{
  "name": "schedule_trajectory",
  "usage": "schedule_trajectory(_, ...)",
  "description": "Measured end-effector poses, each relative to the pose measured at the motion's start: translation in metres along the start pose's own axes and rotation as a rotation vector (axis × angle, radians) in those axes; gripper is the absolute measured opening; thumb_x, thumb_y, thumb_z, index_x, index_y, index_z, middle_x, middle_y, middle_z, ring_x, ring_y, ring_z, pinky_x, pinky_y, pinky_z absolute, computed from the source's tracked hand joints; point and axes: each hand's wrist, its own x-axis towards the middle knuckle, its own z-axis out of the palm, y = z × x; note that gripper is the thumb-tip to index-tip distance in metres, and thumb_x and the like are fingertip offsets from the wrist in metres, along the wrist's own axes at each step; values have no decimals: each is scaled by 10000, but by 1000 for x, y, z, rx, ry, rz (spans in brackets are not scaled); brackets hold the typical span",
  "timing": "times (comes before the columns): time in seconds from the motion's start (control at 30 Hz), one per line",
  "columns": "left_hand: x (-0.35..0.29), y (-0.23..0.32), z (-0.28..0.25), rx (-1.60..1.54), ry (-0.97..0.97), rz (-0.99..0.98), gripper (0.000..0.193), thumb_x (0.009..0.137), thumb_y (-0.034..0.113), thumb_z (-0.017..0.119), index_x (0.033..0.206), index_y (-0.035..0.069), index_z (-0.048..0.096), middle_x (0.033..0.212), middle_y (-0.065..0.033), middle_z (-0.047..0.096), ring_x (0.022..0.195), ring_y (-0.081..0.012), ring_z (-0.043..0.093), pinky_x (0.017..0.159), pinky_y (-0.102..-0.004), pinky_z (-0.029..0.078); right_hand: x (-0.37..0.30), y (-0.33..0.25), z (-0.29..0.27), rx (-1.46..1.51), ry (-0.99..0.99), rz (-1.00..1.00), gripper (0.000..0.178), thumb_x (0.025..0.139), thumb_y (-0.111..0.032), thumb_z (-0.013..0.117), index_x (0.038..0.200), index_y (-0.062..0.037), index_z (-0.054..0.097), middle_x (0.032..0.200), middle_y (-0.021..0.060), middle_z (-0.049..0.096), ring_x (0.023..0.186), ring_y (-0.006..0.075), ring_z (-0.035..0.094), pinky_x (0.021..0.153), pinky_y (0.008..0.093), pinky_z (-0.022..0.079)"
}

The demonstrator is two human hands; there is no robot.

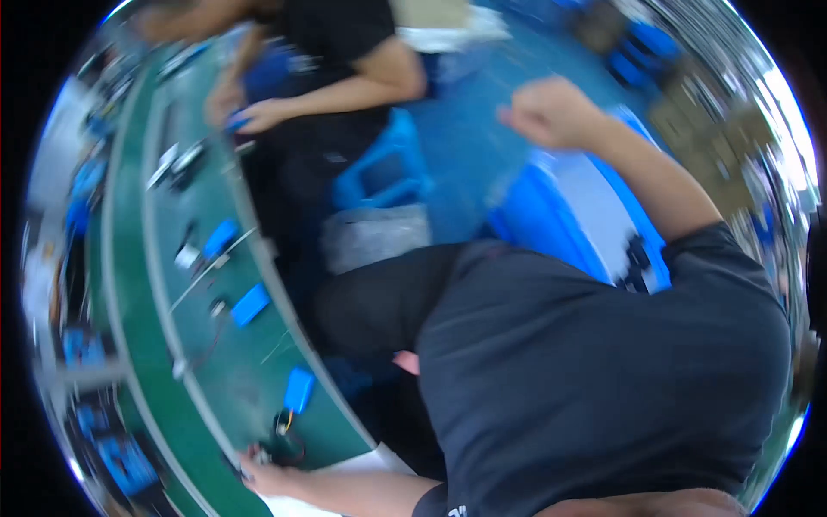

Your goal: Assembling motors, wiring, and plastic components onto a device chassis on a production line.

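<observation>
Low on the left, over the green work surface [323, 431], my left hand [269, 478] is closed around something small and dark that I cannot make out. Dark wires lie beside its fingers, leading toward a blue wrapped block [299, 390] with a yellow wire. My right hand [551, 112] is raised on the far side, apart from the surface. Its fingers are curled into a blurred fist, and whatever might be inside is hidden. Just below it stands a blue bin [551, 220], with a white inner surface and some black pieces [636, 263] in it.
More blue blocks with leads [251, 305] lie along the bench. A co-worker's hands [263, 115] hold a small blue thing at its far end. A blue stool [388, 168] and a clear plastic bag [379, 239] are between us. Cardboard boxes [702, 129] are stacked at right.
</observation>
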Motion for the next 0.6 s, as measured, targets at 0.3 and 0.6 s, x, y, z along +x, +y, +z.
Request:
schedule_trajectory(0.3,22,-21,11,438,55,282,479,872,365,689,1110,-51,670,1036,-282,675,949,-384,645,871,-458,506,-325,80,47,-259,-237,1008,257,919,-322,586,962,-68,570,946,172,610,893,383,610,767,485,496)
schedule_trajectory(0.6,-50,43,11,254,162,82,519,867,324,706,1165,-90,614,1028,-274,662,887,-344,652,764,-434,542,-410,20,91,-136,-1348,1069,423,784,-313,689,1125,-62,680,1138,176,659,1073,368,628,848,544,514)
